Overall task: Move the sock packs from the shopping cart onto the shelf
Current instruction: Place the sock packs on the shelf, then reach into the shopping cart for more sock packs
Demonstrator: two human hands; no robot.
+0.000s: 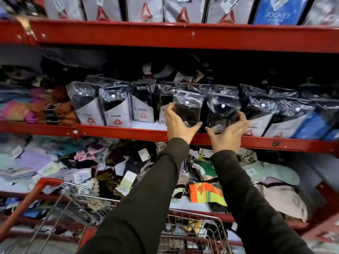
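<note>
Two black sock packs in clear plastic stand upright at the front of the middle red shelf (117, 132). My left hand (178, 125) grips the left sock pack (188, 109) by its lower part. My right hand (227, 133) grips the right sock pack (222, 110) the same way. Both packs sit in a gap in a row of similar Reebok sock packs (117, 109). The wire shopping cart (194, 233) with red trim is below my arms, and a few items show through its mesh.
The upper shelf (183, 35) carries more Reebok packs and a blue Jockey pack (278, 11). The lower shelf holds a loose heap of mixed colourful socks (207, 194). Blue packs (311, 125) stand at the right end of the middle row.
</note>
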